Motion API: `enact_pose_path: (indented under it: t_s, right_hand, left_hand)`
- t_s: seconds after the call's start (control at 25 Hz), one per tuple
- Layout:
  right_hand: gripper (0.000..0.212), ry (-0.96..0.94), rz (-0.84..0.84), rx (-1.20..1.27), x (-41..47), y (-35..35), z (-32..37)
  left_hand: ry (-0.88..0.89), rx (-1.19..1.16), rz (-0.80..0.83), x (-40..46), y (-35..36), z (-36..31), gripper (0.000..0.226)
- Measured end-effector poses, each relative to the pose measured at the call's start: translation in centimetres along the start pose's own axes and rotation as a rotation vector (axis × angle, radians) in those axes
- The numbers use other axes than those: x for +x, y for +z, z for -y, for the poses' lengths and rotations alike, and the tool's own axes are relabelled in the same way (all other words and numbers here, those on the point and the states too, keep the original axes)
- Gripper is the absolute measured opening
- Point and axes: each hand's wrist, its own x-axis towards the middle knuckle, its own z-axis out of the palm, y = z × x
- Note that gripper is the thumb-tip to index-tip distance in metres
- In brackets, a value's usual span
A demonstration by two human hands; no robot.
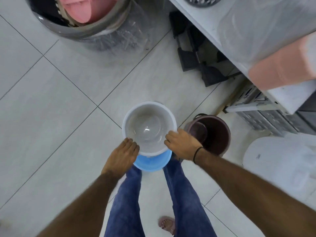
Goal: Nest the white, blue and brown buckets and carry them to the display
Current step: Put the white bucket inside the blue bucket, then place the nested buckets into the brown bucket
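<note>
The white bucket [148, 127] is in the middle of the head view, mouth up and empty. My left hand [122, 156] grips its near-left rim and my right hand [183, 144] grips its near-right rim. Just below it, toward me, the blue bucket [152, 162] shows as a blue crescent, mostly hidden by the white one. I cannot tell whether the white bucket sits inside it or hangs just above. The brown bucket [212, 132] stands on the tiled floor immediately to the right, apart from the other two, open and empty.
A white shelf [222, 31] with a pink wrapped item [283, 65] runs along the right. Black objects [196, 53] lie beneath it. A large grey bin [89, 28] with pink goods stands at the top left. A white wrapped container [280, 165] sits at the right.
</note>
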Motion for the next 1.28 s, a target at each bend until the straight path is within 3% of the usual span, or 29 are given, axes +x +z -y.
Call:
enact_pose_path:
  t_s: [0.16, 0.2, 0.32, 0.4, 0.56, 0.64, 0.72, 0.76, 0.84, 0.92, 0.96, 1.04, 1.28]
  right_hand:
    - [0.019, 0.004, 0.097, 0.023, -2.4, 4.2, 5.6]
    - [0.021, 0.009, 0.13, 0.025, -1.6, 6.6, 7.1]
    - [0.025, 0.053, 0.206, 0.026, 1.1, 12.9, 9.1]
    - [0.026, 0.108, 0.239, 0.016, 3.2, 16.9, 10.1]
    - [0.025, 0.148, 0.277, 0.045, 7.5, 22.4, 11.7]
    - [0.019, 0.281, 0.224, 0.155, 8.3, 23.1, 12.0]
    - [0.022, 0.576, 0.061, 0.361, 8.8, 23.7, 11.7]
    - [0.029, 0.773, -0.027, 0.5, 9.1, 23.9, 11.1]
    - [0.041, 1.166, -0.11, 0.856, 10.0, 24.7, 9.3]
    - [0.044, 1.368, -0.064, 1.095, 11.1, 25.8, 7.5]
    - [0.046, 1.433, -0.048, 1.166, 11.4, 26.4, 7.1]
    - [0.049, 1.513, -0.073, 1.266, 11.6, 26.9, 7.0]
    - [0.029, 1.524, -0.133, 1.432, 10.3, 25.9, 5.4]
  left_hand:
    - [0.021, -0.125, 0.011, -5.6, 4.4, -5.0, 0.033]
    - [0.021, -0.138, 0.067, -6.5, 6.9, -5.5, 0.026]
    - [-0.048, -0.133, 0.286, -6.5, 13.5, -6.2, 0.038]
    - [-0.074, -0.086, 0.406, -5.8, 17.7, -6.4, 0.034]
    - [-0.205, -0.266, 0.482, -4.3, 23.9, -5.2, 0.03]
    - [-0.497, -0.599, 0.348, -4.0, 24.8, -4.6, 0.03]
    - [-0.841, -0.824, 0.068, -3.7, 25.3, -4.0, 0.03]
    - [-1.013, -0.889, 0.002, -3.5, 25.6, -3.5, 0.035]
    - [-1.413, -1.257, 0.06, -2.3, 26.6, -1.8, 0.051]
    - [-1.627, -1.81, 0.241, -1.3, 27.3, 0.1, 0.043]
    - [-1.621, -1.938, 0.323, -1.1, 27.5, 0.8, 0.034]
    - [-1.571, -1.915, 0.403, -1.1, 27.8, 1.7, 0.021]
    - [-1.505, -1.82, 0.23, -0.7, 24.4, 3.7, 0.038]
